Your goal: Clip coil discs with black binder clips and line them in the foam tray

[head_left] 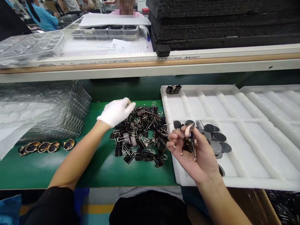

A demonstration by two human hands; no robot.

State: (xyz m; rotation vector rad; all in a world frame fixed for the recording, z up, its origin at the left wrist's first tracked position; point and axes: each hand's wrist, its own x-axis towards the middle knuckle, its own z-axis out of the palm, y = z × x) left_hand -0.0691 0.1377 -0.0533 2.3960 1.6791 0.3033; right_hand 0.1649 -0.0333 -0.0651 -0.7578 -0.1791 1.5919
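My left hand (117, 112), in a white glove, is over the upper left edge of a pile of black binder clips (140, 134) on the green table. Its thumb and fingertips are drawn together near the clips; whether anything is between them cannot be made out. My bare right hand (191, 150) is palm up over the left edge of a white tray (253, 150), its fingers wrapped round a small item with a gold-coloured part (188, 131) and metal clip handles. Dark and grey round discs (219, 137) lie in the tray just behind and right of that hand.
Sunglasses (44, 147) lie at the left, in front of stacked clear plastic trays (70, 115). A black clip (173, 89) sits on the white tray's back left corner. A shelf edge (140, 67) spans the back, bearing black foam sheets (222, 25). Other people sit beyond.
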